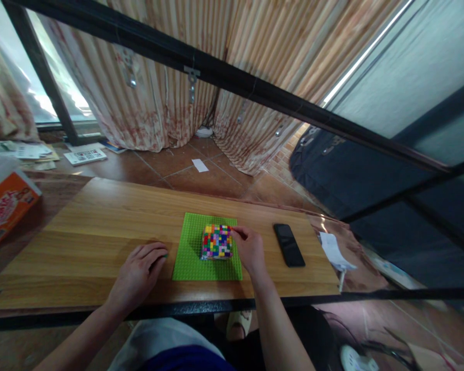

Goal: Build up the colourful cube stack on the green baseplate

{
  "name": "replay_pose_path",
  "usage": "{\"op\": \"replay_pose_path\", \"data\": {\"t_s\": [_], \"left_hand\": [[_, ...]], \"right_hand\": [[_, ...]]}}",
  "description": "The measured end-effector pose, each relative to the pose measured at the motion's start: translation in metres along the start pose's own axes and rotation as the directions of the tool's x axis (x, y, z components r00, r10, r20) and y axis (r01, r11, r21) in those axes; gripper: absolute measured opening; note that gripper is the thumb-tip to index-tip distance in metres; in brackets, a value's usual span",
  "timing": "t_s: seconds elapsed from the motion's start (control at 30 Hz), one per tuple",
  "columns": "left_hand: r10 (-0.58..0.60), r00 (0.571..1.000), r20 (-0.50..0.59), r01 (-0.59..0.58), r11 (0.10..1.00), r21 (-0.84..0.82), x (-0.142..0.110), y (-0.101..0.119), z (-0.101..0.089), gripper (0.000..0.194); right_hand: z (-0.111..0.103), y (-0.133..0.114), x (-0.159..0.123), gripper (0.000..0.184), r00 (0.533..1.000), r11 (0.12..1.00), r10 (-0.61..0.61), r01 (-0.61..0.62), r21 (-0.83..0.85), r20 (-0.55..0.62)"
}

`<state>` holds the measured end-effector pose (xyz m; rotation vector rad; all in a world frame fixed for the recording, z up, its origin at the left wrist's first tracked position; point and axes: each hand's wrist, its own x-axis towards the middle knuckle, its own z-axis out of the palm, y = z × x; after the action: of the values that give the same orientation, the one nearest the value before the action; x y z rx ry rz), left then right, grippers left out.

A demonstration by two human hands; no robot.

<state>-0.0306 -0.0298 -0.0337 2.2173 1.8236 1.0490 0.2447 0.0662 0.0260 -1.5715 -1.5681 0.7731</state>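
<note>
A block of many small coloured bricks (216,241) stands on a green baseplate (189,257) in the middle of a wooden table (100,221). My right hand (249,250) rests against the block's right side, fingers curled and pinching at its top right corner. My left hand (139,270) lies on the table just left of the baseplate, fingers curled, with a small green piece (165,254) at its fingertips.
A black phone (288,244) lies right of the baseplate. A white paper slip (334,251) hangs over the table's right end. An orange box (3,206) sits far left. Curtains, papers and a tiled floor lie behind the table.
</note>
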Motion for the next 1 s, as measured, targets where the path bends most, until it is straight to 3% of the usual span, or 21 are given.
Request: {"op": "replay_pose_path", "data": {"t_s": [0.4, 1.0], "left_hand": [[-0.004, 1.0, 0.001, 0.004, 1.0, -0.002, 0.0002, 0.0005, -0.0011, 0.032], [-0.012, 1.0, -0.013, 0.012, 1.0, -0.016, 0.0018, 0.0033, -0.003, 0.032]], "right_hand": [[0.0033, 0.0071, 0.0036, 0.029, 1.0, 0.988, -0.007, 0.012, 0.154, -0.03], [0.0078, 0.0074, 0.0044, 0.03, 0.996, 0.989, 0.001, 0.012, 0.145, -0.091]]}}
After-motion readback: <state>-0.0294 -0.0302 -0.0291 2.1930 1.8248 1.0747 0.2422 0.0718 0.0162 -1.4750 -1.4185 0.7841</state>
